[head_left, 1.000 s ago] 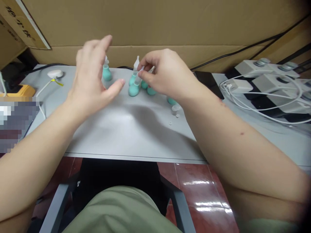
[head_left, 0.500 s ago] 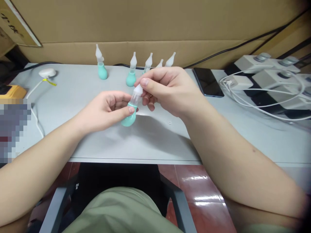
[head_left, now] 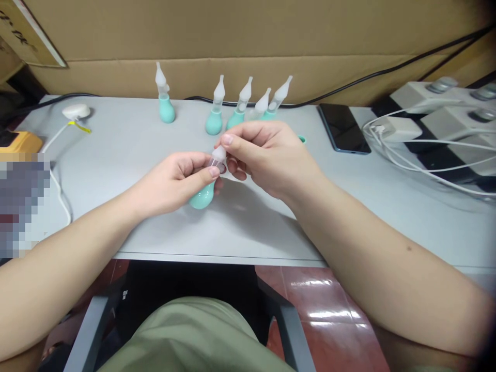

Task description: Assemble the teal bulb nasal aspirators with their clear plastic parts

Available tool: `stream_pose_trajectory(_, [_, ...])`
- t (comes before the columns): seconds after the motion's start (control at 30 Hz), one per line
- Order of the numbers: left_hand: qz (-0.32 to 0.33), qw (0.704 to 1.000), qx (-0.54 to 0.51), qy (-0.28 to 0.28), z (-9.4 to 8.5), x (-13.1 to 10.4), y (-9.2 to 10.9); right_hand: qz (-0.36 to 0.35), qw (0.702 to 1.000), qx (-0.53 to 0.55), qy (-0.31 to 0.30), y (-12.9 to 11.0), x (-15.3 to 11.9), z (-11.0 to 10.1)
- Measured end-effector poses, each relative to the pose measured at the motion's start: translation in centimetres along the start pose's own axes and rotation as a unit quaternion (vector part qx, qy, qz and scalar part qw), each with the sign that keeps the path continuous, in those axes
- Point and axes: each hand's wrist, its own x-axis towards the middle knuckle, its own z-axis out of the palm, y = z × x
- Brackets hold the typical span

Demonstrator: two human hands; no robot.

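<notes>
Above the table, my left hand (head_left: 174,181) is closed round a nasal aspirator (head_left: 202,198) with a teal bulb and a clear tube, its thumb lying across the tube. My right hand (head_left: 263,155) pinches the white tip at the aspirator's upper end between thumb and fingers; the very end of the tip is hidden there. The aspirator leans, tip up and to the right. Behind my hands stand more aspirators of the same kind, among them one at the left (head_left: 166,108) and one in the middle (head_left: 214,121). My right hand partly covers those furthest right.
A dark phone (head_left: 344,129) lies on the grey table (head_left: 163,243) to the right, beside a white charger with cable (head_left: 397,128) and grey boxes with knobs (head_left: 434,95). At the left are a white corded device (head_left: 76,111) and a yellow object (head_left: 23,146). Cardboard (head_left: 232,31) lines the back.
My left hand has shifted up along the aspirator, its thumb now on the clear tube rather than the bulb. The right hand keeps pinching the tip. The view has shifted slightly.
</notes>
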Motion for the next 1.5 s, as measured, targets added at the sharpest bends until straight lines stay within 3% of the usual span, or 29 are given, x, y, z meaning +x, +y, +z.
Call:
stream_pose_trajectory(0.2, [-0.005, 1.0, 0.009, -0.005, 0.2, 0.0, 0.2, 0.049, 0.997, 0.049, 0.042, -0.2, 0.0, 0.9])
stream_pose_trajectory(0.47, [-0.003, 1.0, 0.009, -0.018, 0.0, -0.2, 0.0, 0.168, 0.979, 0.11, 0.037, -0.9, -0.6, 1.2])
stream_pose_trajectory(0.83, [-0.003, 0.999, 0.047, -0.025, 0.0, -0.4, 0.3, 0.174, 0.971, 0.161, 0.006, -0.1, -0.3, 0.7])
stream_pose_trajectory(1.0, [-0.009, 0.998, 0.055, -0.021, -0.1, -0.5, 0.3, 0.191, 0.966, 0.173, 0.024, -0.3, -0.1, 0.8])
stream_pose_trajectory(1.07, [-0.013, 0.999, 0.045, 0.005, -0.2, -0.6, 0.3, 0.202, 0.962, 0.18, 0.046, -0.2, 0.0, 0.8])
stream_pose_trajectory(1.13, [0.003, 0.997, 0.038, 0.071, -0.2, -0.7, 0.3, 0.207, 0.958, 0.193, 0.053, 0.1, 0.0, 0.7])
stream_pose_trajectory(1.27, [0.055, 0.975, 0.094, 0.193, 0.3, -0.7, 0.8, 0.215, 0.955, 0.205, 0.019, 0.6, -0.1, 0.9])
stream_pose_trajectory(1.5, [0.047, 0.973, 0.106, 0.197, 1.1, -0.2, 1.2, 0.213, 0.96, 0.184, 0.014, 0.8, -0.3, 1.7])
